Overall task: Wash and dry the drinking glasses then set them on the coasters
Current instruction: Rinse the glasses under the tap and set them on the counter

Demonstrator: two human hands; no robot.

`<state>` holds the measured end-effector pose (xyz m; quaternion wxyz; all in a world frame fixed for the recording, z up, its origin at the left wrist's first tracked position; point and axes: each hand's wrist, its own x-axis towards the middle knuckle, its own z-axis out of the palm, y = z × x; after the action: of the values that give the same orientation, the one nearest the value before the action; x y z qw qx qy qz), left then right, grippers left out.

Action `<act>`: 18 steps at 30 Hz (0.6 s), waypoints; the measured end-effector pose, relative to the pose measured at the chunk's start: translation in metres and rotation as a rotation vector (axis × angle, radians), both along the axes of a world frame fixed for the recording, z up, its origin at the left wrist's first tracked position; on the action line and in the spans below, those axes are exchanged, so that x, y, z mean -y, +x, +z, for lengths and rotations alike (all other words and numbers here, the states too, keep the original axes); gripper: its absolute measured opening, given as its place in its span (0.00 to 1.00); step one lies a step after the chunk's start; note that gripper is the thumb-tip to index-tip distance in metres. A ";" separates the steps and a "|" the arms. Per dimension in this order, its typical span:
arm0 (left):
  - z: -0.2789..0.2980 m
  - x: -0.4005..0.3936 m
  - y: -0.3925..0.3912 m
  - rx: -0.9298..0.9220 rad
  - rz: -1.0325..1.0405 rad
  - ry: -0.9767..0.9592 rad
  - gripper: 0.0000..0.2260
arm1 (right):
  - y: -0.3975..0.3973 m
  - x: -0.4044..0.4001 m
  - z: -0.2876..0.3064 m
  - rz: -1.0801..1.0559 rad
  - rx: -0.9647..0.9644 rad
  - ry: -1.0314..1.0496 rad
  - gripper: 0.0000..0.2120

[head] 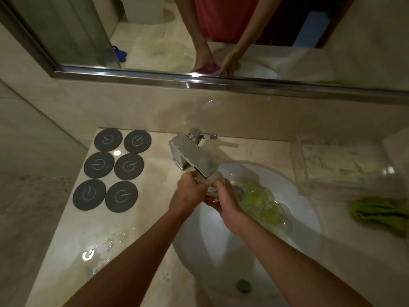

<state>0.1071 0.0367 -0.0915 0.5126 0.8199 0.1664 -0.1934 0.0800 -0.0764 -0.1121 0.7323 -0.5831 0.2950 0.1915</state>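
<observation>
You have one drinking glass [213, 189] directly under the faucet [193, 156] spout, over the basin [305, 209]. Your left hand [190, 192] curls round its faucet-side end; your right hand [223, 201] grips the other end, so it seems to lie roughly crosswise between your hands, though its exact axis is hard to read. More glasses [264, 207] lie in the basin beyond your right hand. The six coasters [115, 168] sit left of the faucet, nearer your left hand; the green cloth [380, 214] lies far right.
</observation>
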 end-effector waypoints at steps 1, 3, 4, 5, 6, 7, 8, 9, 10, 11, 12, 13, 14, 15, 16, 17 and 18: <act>-0.002 0.000 0.000 -0.011 -0.020 -0.010 0.12 | 0.000 -0.001 0.000 -0.003 0.006 -0.016 0.12; -0.003 -0.006 0.004 0.028 -0.120 0.066 0.11 | 0.002 0.001 0.001 0.084 -0.012 -0.089 0.10; -0.002 -0.011 0.009 0.067 -0.187 0.154 0.09 | 0.003 0.004 0.002 0.166 -0.033 -0.135 0.07; -0.002 -0.016 0.014 0.116 -0.261 0.246 0.08 | 0.003 0.008 0.005 0.253 -0.063 -0.163 0.05; -0.002 -0.021 0.020 0.159 -0.356 0.319 0.07 | 0.004 0.012 0.007 0.329 -0.105 -0.157 0.05; -0.002 -0.025 0.025 0.198 -0.471 0.355 0.07 | 0.004 0.016 0.011 0.405 -0.145 -0.125 0.05; -0.002 -0.028 0.028 0.226 -0.585 0.370 0.07 | 0.004 0.019 0.015 0.487 -0.179 -0.079 0.07; -0.006 -0.031 0.030 0.260 -0.682 0.387 0.08 | 0.006 0.022 0.016 0.569 -0.197 -0.050 0.08; -0.009 -0.033 0.030 0.285 -0.751 0.408 0.08 | 0.006 0.024 0.016 0.629 -0.207 -0.040 0.10; -0.012 -0.035 0.028 0.314 -0.785 0.414 0.08 | 0.006 0.025 0.016 0.662 -0.212 -0.061 0.12; -0.015 -0.035 0.023 0.334 -0.760 0.398 0.06 | 0.007 0.026 0.014 0.656 -0.207 -0.092 0.17; -0.018 -0.034 0.017 0.345 -0.691 0.348 0.06 | 0.008 0.024 0.011 0.614 -0.197 -0.132 0.21; -0.018 -0.032 0.010 0.282 -0.567 0.243 0.08 | 0.008 0.022 0.009 0.547 -0.174 -0.158 0.20; -0.021 -0.031 0.002 0.181 -0.422 0.086 0.10 | 0.008 0.019 0.009 0.455 -0.157 -0.173 0.16; -0.021 -0.030 -0.006 0.069 -0.309 -0.072 0.10 | 0.008 0.017 0.007 0.346 -0.158 -0.149 0.11; -0.023 -0.028 -0.013 -0.013 -0.236 -0.220 0.13 | 0.008 0.016 0.006 0.253 -0.172 -0.080 0.10; -0.025 -0.028 -0.017 -0.029 -0.236 -0.302 0.19 | 0.009 0.015 0.008 0.191 -0.195 0.020 0.12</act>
<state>0.0897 0.0648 -0.1162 0.6010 0.7447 0.0456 -0.2867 0.0890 -0.0917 -0.1041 0.6843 -0.5798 0.3061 0.3191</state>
